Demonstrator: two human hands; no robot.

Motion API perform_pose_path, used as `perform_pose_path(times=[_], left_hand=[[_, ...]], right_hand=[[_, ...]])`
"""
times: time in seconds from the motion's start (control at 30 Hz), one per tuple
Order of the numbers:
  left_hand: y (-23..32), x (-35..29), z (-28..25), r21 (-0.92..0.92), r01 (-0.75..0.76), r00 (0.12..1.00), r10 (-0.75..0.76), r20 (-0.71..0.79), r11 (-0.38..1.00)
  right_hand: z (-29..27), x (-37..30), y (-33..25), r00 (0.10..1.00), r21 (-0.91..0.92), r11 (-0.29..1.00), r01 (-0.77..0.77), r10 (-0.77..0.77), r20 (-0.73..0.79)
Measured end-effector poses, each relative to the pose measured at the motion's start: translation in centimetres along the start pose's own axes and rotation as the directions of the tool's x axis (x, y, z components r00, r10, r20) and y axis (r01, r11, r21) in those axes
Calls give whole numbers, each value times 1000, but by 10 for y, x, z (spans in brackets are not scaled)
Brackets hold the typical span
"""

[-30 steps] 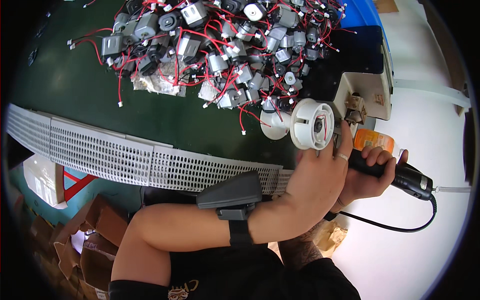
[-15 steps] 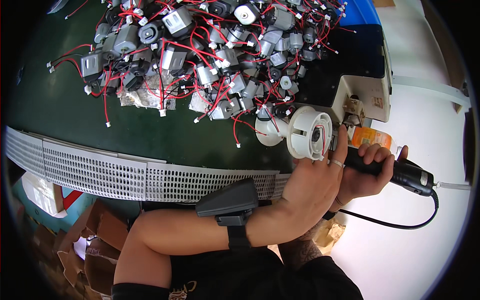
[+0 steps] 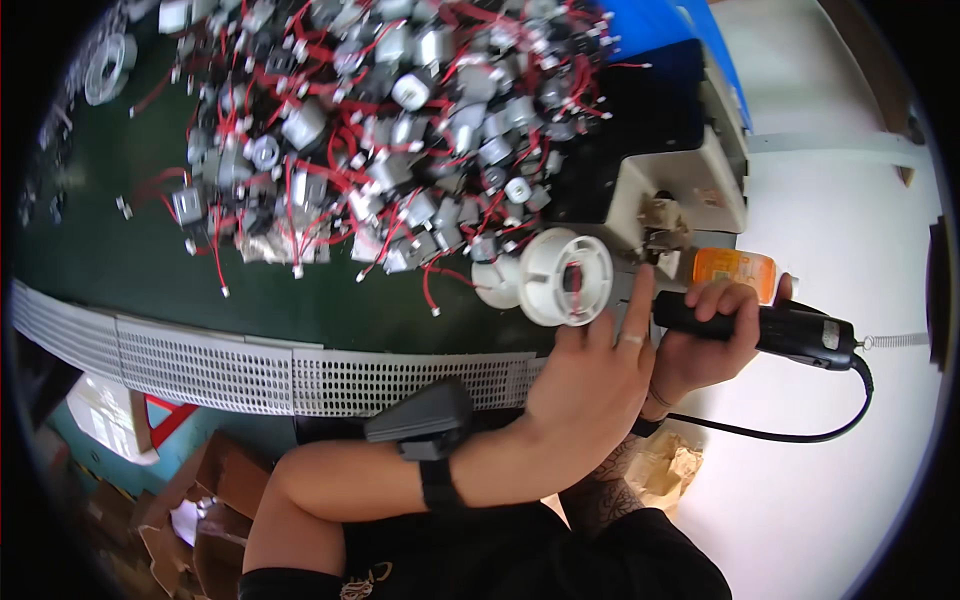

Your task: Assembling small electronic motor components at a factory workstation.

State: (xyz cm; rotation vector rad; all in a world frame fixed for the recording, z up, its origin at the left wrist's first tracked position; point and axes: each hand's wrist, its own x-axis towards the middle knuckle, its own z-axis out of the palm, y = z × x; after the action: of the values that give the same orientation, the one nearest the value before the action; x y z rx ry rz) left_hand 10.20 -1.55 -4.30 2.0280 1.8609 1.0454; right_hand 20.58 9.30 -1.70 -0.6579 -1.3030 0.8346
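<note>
My right hand [image 3: 705, 340] is wrapped round a black corded electric screwdriver [image 3: 785, 333], which lies sideways and points left. Crossing in front of my right arm, my left hand [image 3: 590, 385] has its index finger stretched toward the metal outlet of a box-shaped screw feeder [image 3: 668, 228]. Its other fingers lie against or close to the lower edge of a round white plastic housing [image 3: 565, 278]; I cannot tell if they grip it. Red wire shows inside the housing, whose open side faces right.
A big heap of small motors [image 3: 400, 150] with red and black wires covers the green table [image 3: 110, 270]. A perforated white strip [image 3: 280, 370] lines its near edge. An orange-labelled bottle [image 3: 735, 272] stands behind the screwdriver. A blue bin [image 3: 650, 30] and cardboard boxes [image 3: 210, 500] are also near.
The view has shifted, so the heap, feeder and housing appear further left. My left hand stays by the housing with its index finger at the feeder. The screwdriver remains in my right hand.
</note>
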Motion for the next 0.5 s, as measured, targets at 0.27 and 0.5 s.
perform_pose_path(times=[0.27,0.5], left_hand=[[-2,5,-104,-224,-160,914,230,334,961],[-1,84,-142,-172,-176,982,184,35,969]], right_hand=[[-9,22,-8,997,163,986,-15,4,71],[-15,33,-6,993,199,976,-88,71,91]])
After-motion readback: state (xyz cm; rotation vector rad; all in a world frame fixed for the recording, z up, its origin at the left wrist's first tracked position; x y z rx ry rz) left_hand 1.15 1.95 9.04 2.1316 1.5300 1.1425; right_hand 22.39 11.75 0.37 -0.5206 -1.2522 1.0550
